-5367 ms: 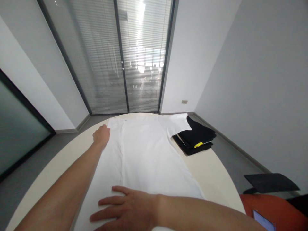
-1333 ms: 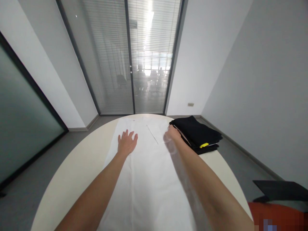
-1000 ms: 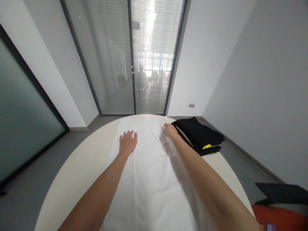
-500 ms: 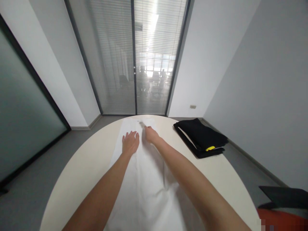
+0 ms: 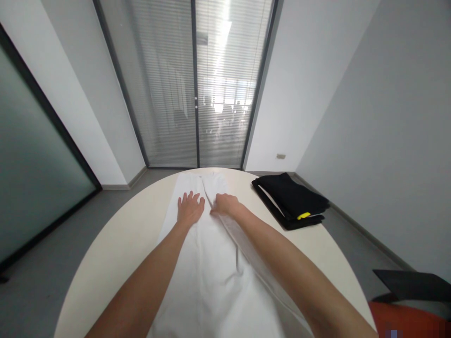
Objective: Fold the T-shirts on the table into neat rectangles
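Note:
A white garment [image 5: 211, 291], its exact kind unclear, lies lengthwise from the near edge of the table to the far edge. My left hand [image 5: 190, 209] rests flat on its far left part, fingers spread. To the right of that, my right hand [image 5: 225, 206] is closed on an edge of the white cloth, with thumb and fingers pinching it. A dark gap runs from the far end of the garment down to the pinched edge. The cloth is lifted along my right forearm, and that forearm hides part of its right side. Wrinkles show in the middle.
The round cream table [image 5: 116, 253] carries a folded black garment [image 5: 292, 195] with a yellow tag [image 5: 303, 216] at its right. A red and black chair [image 5: 408, 314] stands at the lower right. Behind the table is a glass partition [image 5: 169, 94] with blinds.
My right hand has come nearer and slightly right, drawing the cloth edge with it, so the dark gap now shows. My left hand stays nearly in place on the cloth.

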`<action>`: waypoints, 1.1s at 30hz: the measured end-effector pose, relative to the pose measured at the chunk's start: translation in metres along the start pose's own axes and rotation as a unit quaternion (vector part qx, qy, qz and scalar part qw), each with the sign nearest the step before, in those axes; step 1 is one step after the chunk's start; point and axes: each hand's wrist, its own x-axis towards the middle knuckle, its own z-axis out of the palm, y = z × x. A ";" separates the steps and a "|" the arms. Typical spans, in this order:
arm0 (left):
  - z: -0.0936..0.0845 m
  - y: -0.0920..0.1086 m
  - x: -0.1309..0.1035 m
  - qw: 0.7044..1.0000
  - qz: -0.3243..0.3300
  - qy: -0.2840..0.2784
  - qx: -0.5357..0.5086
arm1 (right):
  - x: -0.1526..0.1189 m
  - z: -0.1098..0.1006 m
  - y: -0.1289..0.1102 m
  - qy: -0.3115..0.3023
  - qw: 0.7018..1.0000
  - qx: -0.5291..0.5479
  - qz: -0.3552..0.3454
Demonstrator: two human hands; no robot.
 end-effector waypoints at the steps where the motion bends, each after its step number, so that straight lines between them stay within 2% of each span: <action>1: 0.000 0.000 0.000 1.000 0.002 0.001 0.002 | -0.001 0.001 0.000 0.009 1.000 0.002 0.000; 7: -0.004 0.001 -0.001 1.000 0.012 -0.002 0.013 | 0.003 0.005 -0.005 0.066 0.997 0.029 -0.014; 13: -0.006 0.000 -0.002 0.998 0.037 -0.011 0.045 | 0.005 0.010 -0.001 0.004 0.991 0.077 -0.113; 20: -0.001 0.004 0.000 0.999 0.006 -0.030 0.016 | -0.013 0.012 0.022 -0.011 0.984 0.061 -0.170; 27: 0.007 0.004 0.012 0.998 0.000 -0.058 -0.006 | -0.043 0.011 0.021 -0.053 0.987 0.063 -0.139; 31: 0.004 0.005 0.014 1.000 -0.004 -0.022 -0.019 | -0.052 0.004 0.027 -0.009 0.991 -0.015 -0.130; 33: 0.000 0.005 0.011 1.000 0.011 0.003 -0.028 | -0.058 0.001 0.032 -0.010 0.991 -0.045 -0.126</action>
